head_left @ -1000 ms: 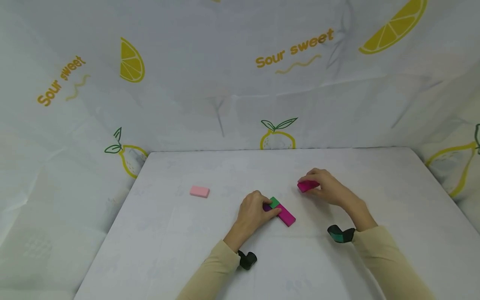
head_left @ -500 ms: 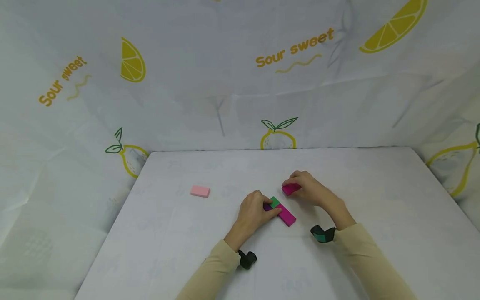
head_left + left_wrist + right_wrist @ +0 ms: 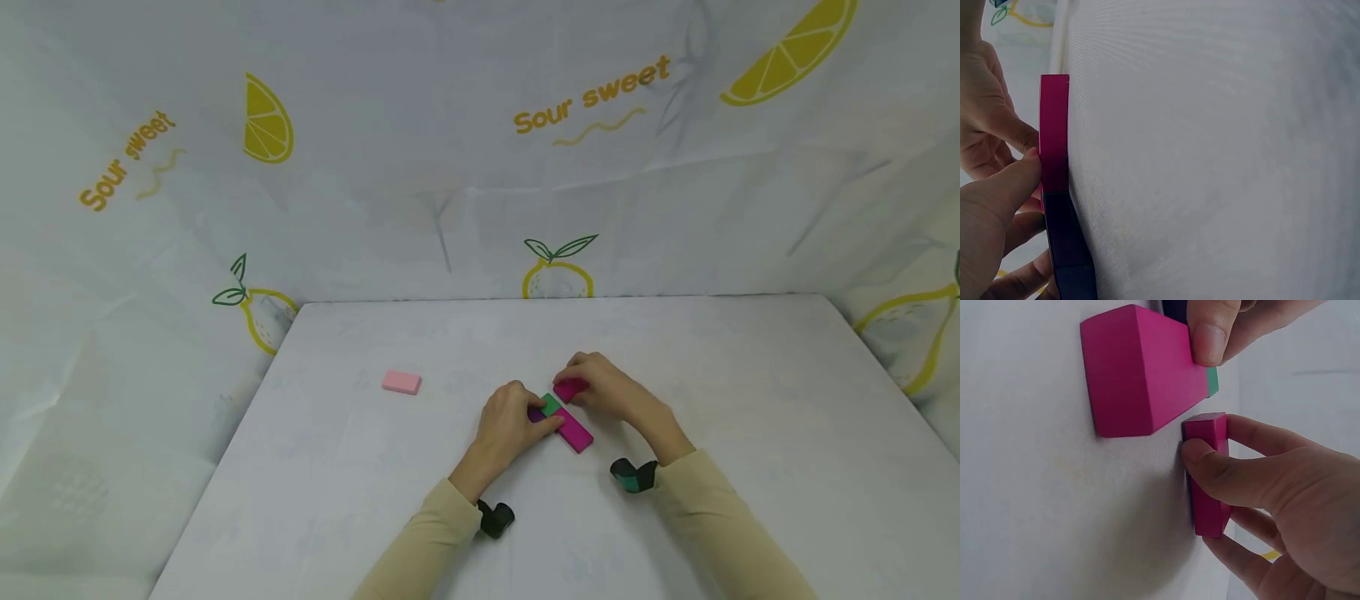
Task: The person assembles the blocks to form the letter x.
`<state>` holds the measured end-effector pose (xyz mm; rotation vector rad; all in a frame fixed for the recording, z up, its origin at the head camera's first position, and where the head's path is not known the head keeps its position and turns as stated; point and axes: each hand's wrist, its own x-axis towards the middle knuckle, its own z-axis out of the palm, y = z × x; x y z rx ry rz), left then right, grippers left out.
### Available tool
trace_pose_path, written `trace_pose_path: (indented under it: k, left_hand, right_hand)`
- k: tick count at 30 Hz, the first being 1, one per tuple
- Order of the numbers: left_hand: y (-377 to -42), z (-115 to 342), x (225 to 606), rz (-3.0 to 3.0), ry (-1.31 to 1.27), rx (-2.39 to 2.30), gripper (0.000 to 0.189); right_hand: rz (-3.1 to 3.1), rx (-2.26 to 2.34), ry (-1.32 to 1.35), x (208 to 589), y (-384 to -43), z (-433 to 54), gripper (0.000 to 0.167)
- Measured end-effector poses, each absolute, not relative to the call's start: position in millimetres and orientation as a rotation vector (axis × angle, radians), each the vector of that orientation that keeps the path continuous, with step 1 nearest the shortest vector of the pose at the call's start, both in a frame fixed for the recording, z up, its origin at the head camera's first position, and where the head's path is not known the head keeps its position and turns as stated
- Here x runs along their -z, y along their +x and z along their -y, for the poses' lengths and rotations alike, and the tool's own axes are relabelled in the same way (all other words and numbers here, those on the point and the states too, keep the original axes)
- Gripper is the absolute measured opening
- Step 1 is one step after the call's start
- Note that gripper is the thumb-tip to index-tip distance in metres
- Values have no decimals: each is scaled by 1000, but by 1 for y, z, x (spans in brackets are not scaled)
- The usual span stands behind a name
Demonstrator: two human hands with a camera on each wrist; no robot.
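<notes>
On white table point(image 3: 337, 500), L hand point(image 3: 504, 422), thumb & fingers bent, grips joined row point(image 3: 582, 439): 1 magenta block point(image 3: 573, 428), 1 green block point(image 3: 550, 405), purple part point(image 3: 535, 414), count unclear. R hand point(image 3: 606, 388) pinches 2nd magenta block point(image 3: 568, 389) just beyond. 1 pink block point(image 3: 402, 382) well apart, left. Behind: cloth point(image 3: 420, 150) w/ 2 lemon slices point(image 3: 267, 121).

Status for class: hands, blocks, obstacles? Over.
Left hand gripping block cluster. Right hand pinching separate magenta block near green block. Pink block apart, out of the way.
</notes>
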<state>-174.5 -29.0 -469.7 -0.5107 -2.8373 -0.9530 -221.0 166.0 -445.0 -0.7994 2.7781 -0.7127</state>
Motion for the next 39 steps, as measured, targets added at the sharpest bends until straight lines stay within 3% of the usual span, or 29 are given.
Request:
trace_pose_path:
  k: [27, 39]
  left_hand:
    - [-175, 30, 471, 2843, -511, 956, 37]
    - [-176, 30, 471, 2843, -521, 951, 36]
  right_hand:
    - [-2718, 731, -833, 445, -217, -162, 26]
    - [-2680, 746, -796, 447, -216, -163, 34]
